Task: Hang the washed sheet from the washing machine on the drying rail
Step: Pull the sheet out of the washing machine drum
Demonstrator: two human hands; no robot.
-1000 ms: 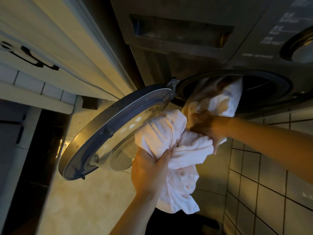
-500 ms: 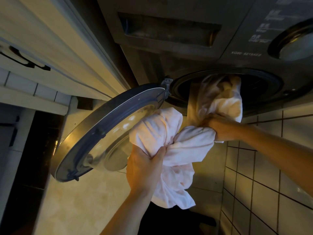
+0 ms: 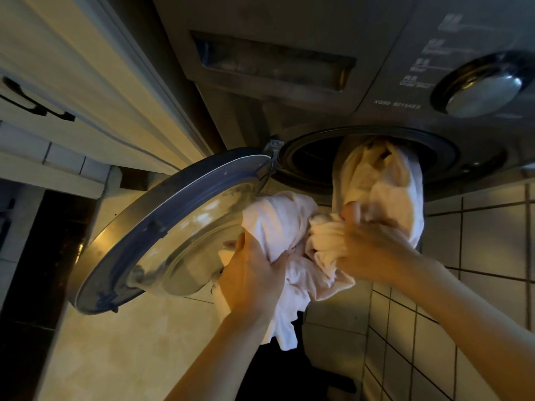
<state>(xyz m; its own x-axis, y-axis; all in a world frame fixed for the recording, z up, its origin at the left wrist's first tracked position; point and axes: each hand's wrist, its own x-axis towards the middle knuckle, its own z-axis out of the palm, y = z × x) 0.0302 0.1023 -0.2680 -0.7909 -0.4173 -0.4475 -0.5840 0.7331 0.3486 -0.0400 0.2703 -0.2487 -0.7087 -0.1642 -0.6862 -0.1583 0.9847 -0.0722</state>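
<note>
Head feed, dim warm light. The crumpled pale pinkish-white fabric sheet (image 3: pixel 278 224) is partway out of the dark grey front-loading washing machine (image 3: pixel 289 117). One thick twist of it runs from the right hand up into the round black-rimmed drum mouth (image 3: pixel 312 160). The rest is bunched between the two hands, and a loose tail hangs below the left hand over the floor.

Left hand (image 3: pixel 252 273): fingers curled round a fat bunch of the sheet, thumb laid across the cloth. I read it as a firm grip.

Right hand (image 3: pixel 373 247): fingers dug into a wad of folds just right of the left hand, back of the hand toward the camera, clenched on the cloth. The two hands are near each other with cloth between them; I cannot tell whether they touch.

The round glass-and-grey-plastic machine door (image 3: pixel 162 233) stands swung wide open to the left of the left hand, hinged at the drum mouth's left edge. The sheet bunch is against or just in front of its glass bowl; I cannot tell which.

Above the hands on the machine front is a long rectangular drawer recess (image 3: pixel 272 62). Further right is a round shiny silver dial (image 3: pixel 483 88), with printed labels beside it too blurred to read.

Far left of the hands is a cream panelled cabinet (image 3: pixel 86 82) with a black metal handle (image 3: pixel 34 102). Right of the right hand are white square tiles with dark grout (image 3: pixel 477 256). Under the left forearm is a beige stone-look floor (image 3: pixel 130 342).
</note>
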